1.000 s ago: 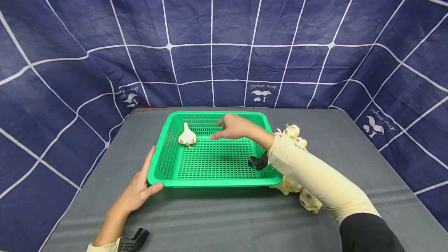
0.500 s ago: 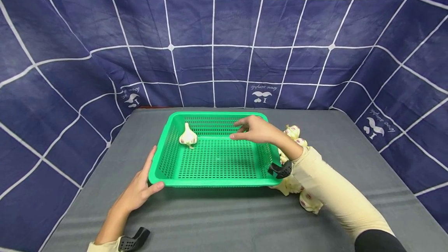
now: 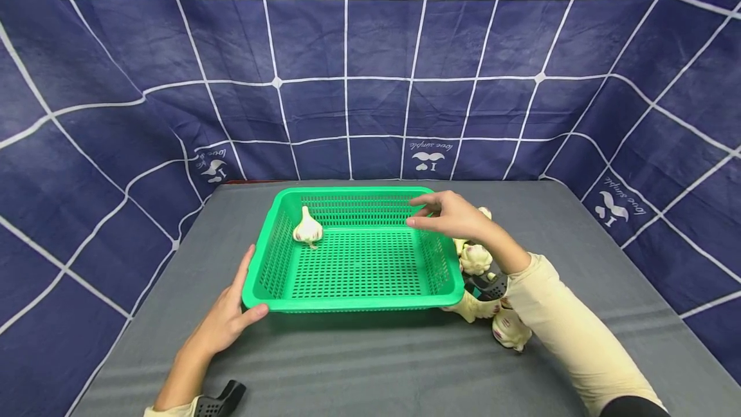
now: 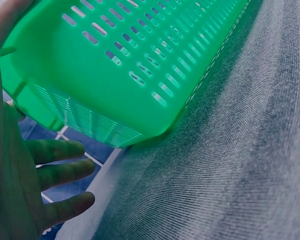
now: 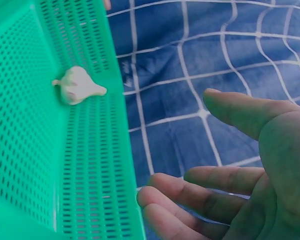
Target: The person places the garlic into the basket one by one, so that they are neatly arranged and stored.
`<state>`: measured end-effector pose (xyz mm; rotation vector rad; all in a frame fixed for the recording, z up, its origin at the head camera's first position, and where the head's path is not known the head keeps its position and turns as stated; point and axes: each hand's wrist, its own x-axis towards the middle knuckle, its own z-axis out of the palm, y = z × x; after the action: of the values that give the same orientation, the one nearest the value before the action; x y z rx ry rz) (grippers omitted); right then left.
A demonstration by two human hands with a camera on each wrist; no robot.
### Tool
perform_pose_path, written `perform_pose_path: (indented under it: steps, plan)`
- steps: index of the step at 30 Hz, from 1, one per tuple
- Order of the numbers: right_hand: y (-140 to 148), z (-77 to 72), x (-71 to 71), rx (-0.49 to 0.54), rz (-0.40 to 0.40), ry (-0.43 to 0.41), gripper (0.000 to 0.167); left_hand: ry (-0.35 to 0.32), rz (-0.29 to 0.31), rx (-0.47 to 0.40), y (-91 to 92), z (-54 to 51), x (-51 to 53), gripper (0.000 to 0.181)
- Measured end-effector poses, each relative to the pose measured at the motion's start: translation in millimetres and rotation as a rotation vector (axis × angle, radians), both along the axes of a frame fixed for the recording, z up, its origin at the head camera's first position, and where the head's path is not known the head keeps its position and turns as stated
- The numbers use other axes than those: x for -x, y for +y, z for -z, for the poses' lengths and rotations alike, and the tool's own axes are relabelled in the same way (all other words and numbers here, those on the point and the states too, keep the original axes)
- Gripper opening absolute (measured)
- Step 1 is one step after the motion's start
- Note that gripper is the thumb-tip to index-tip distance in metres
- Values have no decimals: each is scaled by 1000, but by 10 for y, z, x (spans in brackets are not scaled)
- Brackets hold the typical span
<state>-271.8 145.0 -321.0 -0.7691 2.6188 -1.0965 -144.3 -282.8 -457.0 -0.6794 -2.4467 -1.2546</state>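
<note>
A green perforated plastic basket (image 3: 353,304) stands on the grey table. One garlic bulb (image 3: 308,230) lies in its far left corner, its stem pointing away in the head view. At the near left corner of the basket my left hand (image 3: 222,320) touches the rim; in the left wrist view its other fingers (image 4: 65,172) stretch out straight. My right hand (image 3: 457,216) hovers over the far right corner, holding nothing, with thumb and fingers apart. Several more garlic bulbs (image 3: 476,260) lie right of the basket, partly hidden by the right hand, forearm and wrist camera.
A navy cloth (image 3: 382,108) with white grid lines hangs behind the table and along both sides. Grey table surface (image 3: 347,365) extends in front of the basket. The nearest loose garlic bulb (image 3: 512,329) sits off the basket's front right corner.
My right hand has moved right, from above the basket's middle to its right rim, uncovering more of the loose bulbs. The left hand, basket and bulb inside stay in place.
</note>
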Motion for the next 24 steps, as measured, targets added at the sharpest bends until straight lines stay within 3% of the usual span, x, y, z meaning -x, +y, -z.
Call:
perform_pose_path:
  steps: [11, 24]
  plan:
    - [313, -2, -124, 83, 39, 6, 52, -13, 4, 2, 20, -6, 6, 103]
    - [606, 124, -201, 203, 19, 29, 51, -14, 8, -20, 13, 3, 7, 102]
